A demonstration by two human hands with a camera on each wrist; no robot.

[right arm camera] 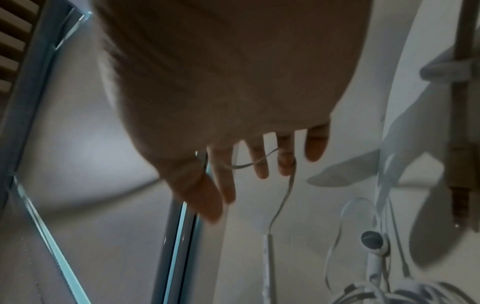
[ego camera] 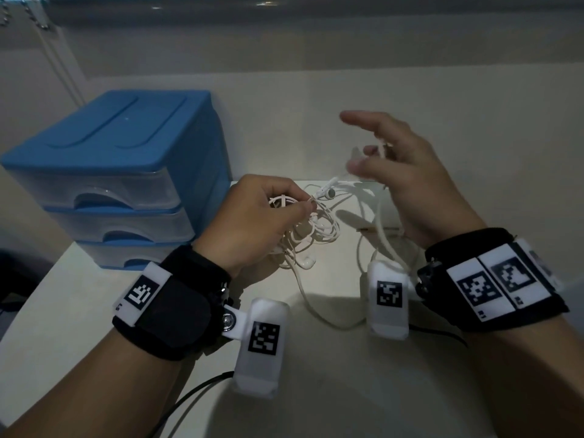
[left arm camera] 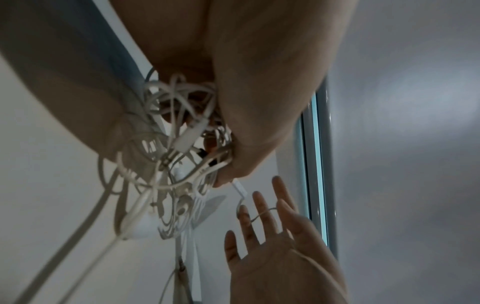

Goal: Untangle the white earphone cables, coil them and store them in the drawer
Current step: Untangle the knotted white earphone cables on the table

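Note:
A tangle of white earphone cables (ego camera: 316, 232) hangs just above the white table (ego camera: 316, 358). My left hand (ego camera: 303, 207) grips the tangle, thumb and fingers pinched on a bundle of loops (left arm camera: 176, 144). My right hand (ego camera: 363, 147) is raised to the right of it with fingers spread. One loose strand (right arm camera: 285, 195) lies across those fingers (right arm camera: 262, 162) and runs down to an inline remote (right arm camera: 267, 253). One earbud (ego camera: 330, 193) sticks out by my left fingertips, and another (ego camera: 306, 263) dangles below the tangle. The blue drawer unit (ego camera: 110, 147) stands at the left, its three translucent drawers pushed in.
A flat white object (ego camera: 388, 213) lies on the table under my right hand. Thin black wires (ego camera: 196, 393) trail from the wrist bands over the table's near edge. A wall and a window frame (left arm camera: 315, 144) rise behind the table.

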